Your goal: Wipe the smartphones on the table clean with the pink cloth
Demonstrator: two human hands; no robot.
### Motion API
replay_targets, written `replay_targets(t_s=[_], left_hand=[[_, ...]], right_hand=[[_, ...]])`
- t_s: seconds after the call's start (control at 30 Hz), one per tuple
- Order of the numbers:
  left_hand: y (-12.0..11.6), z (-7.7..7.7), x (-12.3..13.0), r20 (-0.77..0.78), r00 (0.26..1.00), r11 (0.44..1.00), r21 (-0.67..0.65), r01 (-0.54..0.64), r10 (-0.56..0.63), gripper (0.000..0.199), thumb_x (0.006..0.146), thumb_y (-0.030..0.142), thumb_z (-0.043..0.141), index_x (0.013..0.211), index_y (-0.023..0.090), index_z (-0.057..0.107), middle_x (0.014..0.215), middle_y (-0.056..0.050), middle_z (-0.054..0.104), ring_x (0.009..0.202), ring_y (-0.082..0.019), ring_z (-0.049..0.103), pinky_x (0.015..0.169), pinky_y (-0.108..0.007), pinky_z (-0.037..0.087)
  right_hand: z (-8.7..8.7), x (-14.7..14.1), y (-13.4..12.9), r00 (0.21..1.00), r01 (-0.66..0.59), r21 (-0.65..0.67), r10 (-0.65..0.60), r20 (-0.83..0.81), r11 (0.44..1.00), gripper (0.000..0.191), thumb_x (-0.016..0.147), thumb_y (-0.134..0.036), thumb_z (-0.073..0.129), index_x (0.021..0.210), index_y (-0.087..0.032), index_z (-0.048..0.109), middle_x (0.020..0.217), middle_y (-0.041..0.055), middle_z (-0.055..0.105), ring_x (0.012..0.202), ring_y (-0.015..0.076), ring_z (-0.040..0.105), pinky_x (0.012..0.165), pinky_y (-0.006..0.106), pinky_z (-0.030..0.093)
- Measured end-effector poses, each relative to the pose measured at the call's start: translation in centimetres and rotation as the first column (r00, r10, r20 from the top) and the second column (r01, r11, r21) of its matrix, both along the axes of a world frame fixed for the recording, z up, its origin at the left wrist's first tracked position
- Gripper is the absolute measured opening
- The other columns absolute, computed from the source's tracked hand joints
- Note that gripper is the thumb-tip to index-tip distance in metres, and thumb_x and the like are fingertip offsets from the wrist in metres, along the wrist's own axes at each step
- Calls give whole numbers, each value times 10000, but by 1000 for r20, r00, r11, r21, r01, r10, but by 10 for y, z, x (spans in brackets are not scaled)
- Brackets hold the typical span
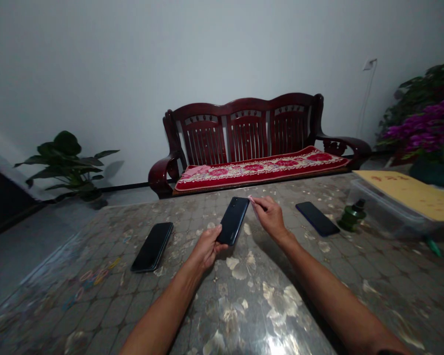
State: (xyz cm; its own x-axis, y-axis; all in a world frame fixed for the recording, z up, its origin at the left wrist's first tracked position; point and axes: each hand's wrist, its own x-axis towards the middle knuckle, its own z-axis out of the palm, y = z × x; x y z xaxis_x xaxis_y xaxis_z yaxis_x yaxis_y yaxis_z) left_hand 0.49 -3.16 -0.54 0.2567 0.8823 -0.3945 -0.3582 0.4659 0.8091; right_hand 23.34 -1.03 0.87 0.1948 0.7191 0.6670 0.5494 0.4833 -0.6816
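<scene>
A dark phone [234, 221] is tilted above the table, its camera side facing me. My left hand [208, 246] is closed around its lower left edge. Just right of the phone's upper corner, my right hand [269, 215] pinches a small pink item [251, 199], perhaps a cloth; most of it is hidden by the fingers. A second phone [153, 247], black screen up, lies on the table to the left. To the right, a third dark phone [317, 218] rests flat.
A green bottle [351, 215] stands beside a clear plastic box [388, 209] with a yellow sheet [410, 193] on top. Colourful bands [96, 277] lie on the patterned table [244, 301] at left. Beyond is a red wooden bench [246, 130]; plants stand either side.
</scene>
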Motion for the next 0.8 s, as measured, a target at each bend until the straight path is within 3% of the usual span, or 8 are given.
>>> replay_targets(t_s=[0.2, 0.4, 0.6, 0.7, 0.8], left_hand=[[-1, 0, 1, 227, 974, 956, -284, 73, -6, 161, 1017, 219, 580, 1110, 107, 650, 744, -46, 729, 431, -98, 661, 417, -130, 565], [-2, 3, 5, 295, 955, 921, -380, 87, 32, 246, 1067, 221, 465, 1051, 73, 660, 738, -80, 727, 511, -136, 718, 428, -131, 572], [-5, 1, 1, 279, 960, 956, -277, 95, -15, 195, 1048, 195, 515, 1033, 86, 676, 688, -53, 721, 449, -120, 686, 411, -129, 566], [-5, 2, -2, 209, 977, 975, -202, 90, -47, 163, 1029, 215, 566, 1082, 99, 669, 672, -32, 712, 401, -103, 650, 385, -133, 555], [-6, 6, -6, 102, 990, 988, -110, 108, -96, 190, 973, 248, 663, 1076, 89, 680, 700, -43, 719, 406, -97, 641, 379, -134, 546]], right_hand=[[13, -6, -6, 981, -16, 36, 9, 193, 999, 293, 982, -220, 523, 1091, -262, 792, 823, 50, 646, 807, 199, 609, 773, 301, 502], [11, -15, -28, 938, -123, 39, 103, 330, 992, 325, 981, -147, 481, 1142, -237, 750, 871, 59, 627, 840, 195, 611, 768, 282, 492], [2, -23, -52, 844, -244, 56, 183, 503, 968, 397, 945, -97, 496, 1242, -264, 700, 979, 80, 667, 916, 213, 608, 821, 313, 496], [5, -16, -49, 830, -204, 38, 152, 537, 978, 393, 929, -82, 508, 1203, -264, 723, 982, 83, 680, 916, 222, 610, 833, 326, 496], [13, -3, -41, 879, -125, 37, 94, 467, 991, 379, 950, -96, 482, 1164, -262, 747, 959, 81, 678, 915, 222, 620, 845, 330, 501]])
